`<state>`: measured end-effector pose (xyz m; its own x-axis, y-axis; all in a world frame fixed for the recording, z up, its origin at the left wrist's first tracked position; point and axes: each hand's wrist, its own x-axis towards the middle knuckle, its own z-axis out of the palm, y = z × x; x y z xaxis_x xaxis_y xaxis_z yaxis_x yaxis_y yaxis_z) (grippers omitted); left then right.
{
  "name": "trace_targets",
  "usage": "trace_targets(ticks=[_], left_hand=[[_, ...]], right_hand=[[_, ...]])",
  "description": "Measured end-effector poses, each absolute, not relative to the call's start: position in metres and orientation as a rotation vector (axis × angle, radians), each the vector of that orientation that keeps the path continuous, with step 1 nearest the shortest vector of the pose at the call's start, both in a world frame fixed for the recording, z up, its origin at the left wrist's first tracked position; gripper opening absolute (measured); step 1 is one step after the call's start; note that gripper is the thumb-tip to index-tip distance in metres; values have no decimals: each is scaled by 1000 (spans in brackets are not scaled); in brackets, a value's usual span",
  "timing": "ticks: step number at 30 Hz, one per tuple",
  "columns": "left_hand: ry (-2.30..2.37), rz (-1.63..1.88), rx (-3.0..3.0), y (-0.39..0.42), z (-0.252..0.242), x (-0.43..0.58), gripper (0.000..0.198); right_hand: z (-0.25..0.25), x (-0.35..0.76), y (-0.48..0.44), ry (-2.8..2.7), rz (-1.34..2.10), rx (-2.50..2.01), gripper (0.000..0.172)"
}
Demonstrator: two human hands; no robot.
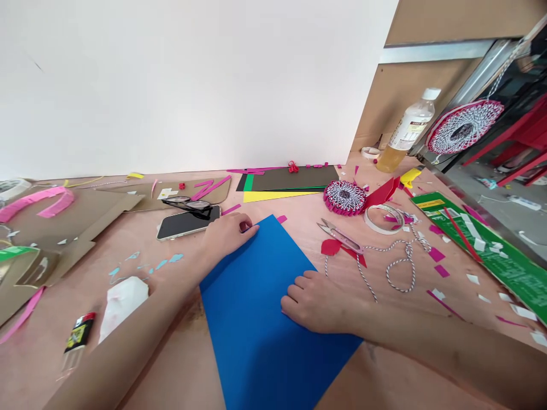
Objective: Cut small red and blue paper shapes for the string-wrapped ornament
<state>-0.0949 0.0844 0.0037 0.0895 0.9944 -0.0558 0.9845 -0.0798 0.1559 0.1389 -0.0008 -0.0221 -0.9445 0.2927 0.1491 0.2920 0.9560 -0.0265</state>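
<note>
The left hand (228,232), palm down with thumb and index finger bent, reaches forward to the upper-left edge of a smooth, bright-blue rectangular sheet (256,296), though whether it pinches the edge I cannot tell, while the right hand (318,302) rests palm-down on the sheet's right side, fingers loosely curled and gripping nothing. The sheet lies slantwise on the pinkish tabletop (303,222). Print on the clear plastic bottle's (391,159) white label, the black-and-yellow lighter (79,336) and the green cardboard piece (513,279) is too blurred to read.
</note>
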Motion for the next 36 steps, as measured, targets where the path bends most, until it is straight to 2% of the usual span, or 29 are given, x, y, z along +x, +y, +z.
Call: trace_targets(ticks=[3,6,10,13,17,20,22,26,28,30,32,36], left_hand=[[1942,88,2157,82,5,-95,49],[1906,67,2099,81,3,-96,62],[1897,76,1976,82,2,-96,62],[1792,125,1892,81,17,-101,55],[1436,251,1744,72,49,-118,39],[1116,506,1336,68,60,-133,36],[1045,616,1156,68,57,-140,37],[1039,628,1086,71,43,-142,46],[1038,617,1059,69,42,-139,47],[1037,621,1047,65,45,-134,48],[1038,644,1048,58,52,-128,47],[1046,698,1030,43,70,-112,51]], right_hand=[[-17,147,13,-2904,11,-527,22],[-9,165,39,-2769,-18,-806,30],[-8,193,77,-2527,-66,-1217,33],[-14,205,92,-2448,-42,-1297,32],[-18,204,95,-2364,-47,-1276,26],[-10,197,82,-2397,54,-1094,35],[5,193,67,-2451,306,-853,27],[50,187,42,-2569,432,-507,9],[71,183,41,-2719,671,-218,9],[84,176,48,-2768,834,-114,9],[88,163,58,-2729,880,-261,17],[80,129,76,-2434,796,-847,32]])
